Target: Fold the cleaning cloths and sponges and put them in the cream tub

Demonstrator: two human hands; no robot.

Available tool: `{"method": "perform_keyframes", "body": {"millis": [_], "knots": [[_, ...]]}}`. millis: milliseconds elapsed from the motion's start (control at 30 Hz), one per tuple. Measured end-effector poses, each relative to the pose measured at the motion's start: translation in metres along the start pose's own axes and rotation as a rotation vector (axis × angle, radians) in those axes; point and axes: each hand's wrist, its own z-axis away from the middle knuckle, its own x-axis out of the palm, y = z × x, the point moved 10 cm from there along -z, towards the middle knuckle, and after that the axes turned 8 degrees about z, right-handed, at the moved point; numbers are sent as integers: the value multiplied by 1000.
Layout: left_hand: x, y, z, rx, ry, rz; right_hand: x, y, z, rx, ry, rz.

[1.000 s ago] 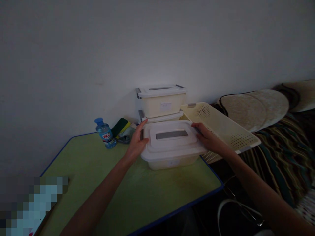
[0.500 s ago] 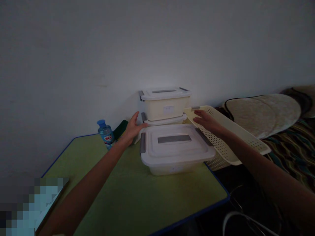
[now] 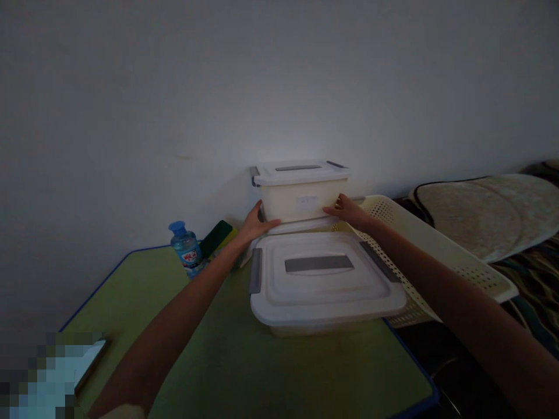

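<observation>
A small cream storage box [image 3: 283, 198] with a white lid and grey clips stands against the wall, stacked on another white-lidded box [image 3: 305, 226] that is mostly hidden. My left hand [image 3: 254, 224] is closed on the small box's lower left corner, thumb across the front. On the opposite side, my right hand [image 3: 349, 210] grips the lower right corner, its thumb on the front face. Nearer to me, a larger storage box [image 3: 318, 291] with a grey-handled white lid sits on the green table [image 3: 227, 361], beneath and between my forearms.
A blue-capped bottle [image 3: 187, 250] and a green-yellow sponge [image 3: 218, 237] stand left of the boxes. At right lies a long cream perforated basket [image 3: 423, 244] beside a beige cushion [image 3: 484, 215]. A partly blurred flat device [image 3: 89, 364] is at the table's left edge.
Both hands have moved inward from open positions beside the stack and closed on the small upper box. The view has shifted slightly, with the table things appearing lower.
</observation>
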Motion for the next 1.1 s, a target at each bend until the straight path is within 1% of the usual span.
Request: {"method": "perform_keyframes", "body": {"millis": [133, 333, 433, 500, 600, 700, 800, 900, 1100], "knots": [[3, 4, 1, 8, -34, -1, 1, 3, 1, 1, 21, -52], [1, 9, 3, 12, -24, -97, -8, 10, 2, 7, 125, -35], [1, 14, 5, 33, -26, -149, -15, 5, 5, -7, 175, -24], [0, 20, 8, 55, -16, -154, -21, -5, 11, -31, 206, -25], [1, 36, 17, 107, 1, -118, -32, -25, 28, -65, 252, -42], [5, 55, 31, 154, 2, -78, -43, -44, 50, -58, 293, -40], [8, 68, 49, 137, -5, -40, -48, -58, 74, -62, 304, -22], [10, 77, 68, 117, -10, -30, -49, -66, 96, -65, 302, -14], [9, 83, 103, 53, 11, -145, -45, -73, 138, -35, 286, 31]]}}
